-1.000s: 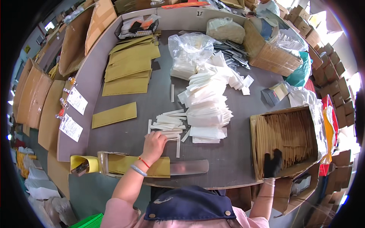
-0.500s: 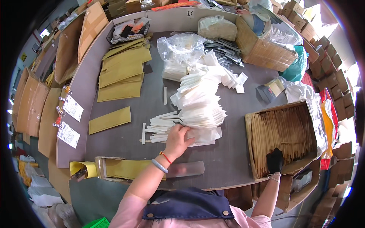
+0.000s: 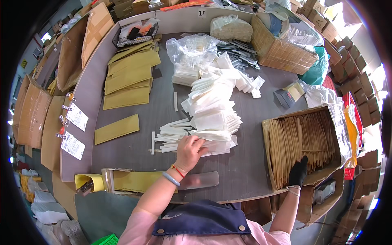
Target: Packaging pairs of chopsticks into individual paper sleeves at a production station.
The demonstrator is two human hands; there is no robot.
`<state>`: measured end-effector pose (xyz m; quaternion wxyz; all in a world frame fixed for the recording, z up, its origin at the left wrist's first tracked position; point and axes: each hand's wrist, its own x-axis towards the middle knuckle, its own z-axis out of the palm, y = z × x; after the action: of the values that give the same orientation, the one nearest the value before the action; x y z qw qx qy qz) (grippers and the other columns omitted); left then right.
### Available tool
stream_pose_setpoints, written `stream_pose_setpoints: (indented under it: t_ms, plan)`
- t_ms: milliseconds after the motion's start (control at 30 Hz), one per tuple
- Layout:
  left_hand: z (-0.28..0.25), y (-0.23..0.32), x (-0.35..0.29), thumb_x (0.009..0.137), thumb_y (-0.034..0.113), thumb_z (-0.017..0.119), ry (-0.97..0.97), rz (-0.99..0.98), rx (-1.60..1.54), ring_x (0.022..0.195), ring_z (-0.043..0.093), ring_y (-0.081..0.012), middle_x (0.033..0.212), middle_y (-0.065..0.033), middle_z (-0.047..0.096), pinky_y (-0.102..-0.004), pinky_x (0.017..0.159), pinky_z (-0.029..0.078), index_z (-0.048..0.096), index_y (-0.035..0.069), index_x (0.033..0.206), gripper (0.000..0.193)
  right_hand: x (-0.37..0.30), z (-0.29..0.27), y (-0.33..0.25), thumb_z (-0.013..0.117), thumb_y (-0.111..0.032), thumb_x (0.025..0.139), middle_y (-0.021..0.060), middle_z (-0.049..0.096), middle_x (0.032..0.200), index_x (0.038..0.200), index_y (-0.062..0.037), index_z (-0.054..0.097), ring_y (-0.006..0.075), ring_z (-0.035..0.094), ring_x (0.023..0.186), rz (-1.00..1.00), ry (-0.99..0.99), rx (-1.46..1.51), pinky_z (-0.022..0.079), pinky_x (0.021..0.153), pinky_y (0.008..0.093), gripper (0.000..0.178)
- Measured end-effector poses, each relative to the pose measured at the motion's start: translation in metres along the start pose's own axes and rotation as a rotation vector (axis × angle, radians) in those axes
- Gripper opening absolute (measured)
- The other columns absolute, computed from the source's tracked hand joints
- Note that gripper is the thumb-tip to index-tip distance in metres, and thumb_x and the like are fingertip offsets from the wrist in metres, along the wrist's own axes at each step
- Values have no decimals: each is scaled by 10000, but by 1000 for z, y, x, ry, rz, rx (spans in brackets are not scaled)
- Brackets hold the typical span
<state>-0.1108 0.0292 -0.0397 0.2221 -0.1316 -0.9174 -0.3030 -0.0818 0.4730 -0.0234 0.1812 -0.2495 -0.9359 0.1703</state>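
A: Where are the hands just now?

B: The left hand [image 3: 188, 152] lies on the near end of the heap of white paper sleeves [image 3: 212, 118], in the middle of the grey desk [image 3: 134, 151]. Its fingers [image 3: 200, 143] are curled down over the lowest sleeves, but I cannot tell if they really pinch one or only press on it. The right hand [image 3: 298, 172], in a black glove, rests at about 4 o'clock from the heap, on the near edge of the cardboard box [image 3: 269, 155] full of thin brown sticks [image 3: 302, 143]. Its fingers are bent over the rim; if something is held, it is hidden.

A: What could go wrong here?

B: I think the heap is loose and fanned. If the hand pulls one sleeve from below, the upper ones may slide toward 9 o'clock, onto the narrow white strips [image 3: 169, 136] just beside it, and all would mix.

A: And what is around?

B: At 10 o'clock of the heap, yellow envelopes [image 3: 128, 77] lie in stacks, and one single envelope [image 3: 117, 129] is at 9 o'clock. A clear plastic bag [image 3: 192, 53] stands at 12 o'clock, touching the heap. A woven basket [image 3: 281, 51] is at 1 o'clock. Near the body, a tape dispenser [image 3: 92, 182] and a clear plastic piece [image 3: 200, 179] occupy the desk edge, so the left forearm passes above them.
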Motion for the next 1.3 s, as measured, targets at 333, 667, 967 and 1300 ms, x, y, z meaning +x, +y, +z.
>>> stream_pose_setpoints:
  t_ms: [333, 667, 967, 1300]
  plan:
    - [-30, 19, -16, 739, 95, 807, -191, -285, -404, 659, 628, -257, 730, -60, 650, -350, 604, 501, 692, 60, 874, 181, -94, 9, -106, 503, -80, 1009, 27, 596, 950, 1111, -50, 555, 152, 555, 898, -4, -201, 941, 450, 811, 315, 118]
    - [-86, 16, -92, 593, 247, 882, -304, -237, -118, 1011, 531, -298, 1038, -74, 586, -423, 912, 439, 722, 96, 1065, 521, -126, 30, -138, 658, -141, 856, 75, 605, 792, 1022, -175, 718, 294, 596, 762, -763, -647, 383, 462, 708, 400, 179]
    - [-88, 23, -102, 546, 289, 893, -425, -147, -47, 1150, 483, -333, 1220, -101, 565, -461, 996, 408, 638, 44, 1198, 741, -151, 65, -157, 727, -155, 791, 88, 619, 785, 997, -159, 720, 273, 608, 776, -1077, -687, 499, 496, 648, 410, 206]
    - [-70, 19, -92, 595, 209, 864, -464, -124, -63, 1152, 488, -339, 1242, -119, 550, -465, 988, 414, 591, 59, 1265, 739, -199, 51, -214, 815, -193, 746, 129, 599, 1092, 1136, -53, 572, 294, 604, 973, -508, -1143, 949, 500, 813, 386, 480]
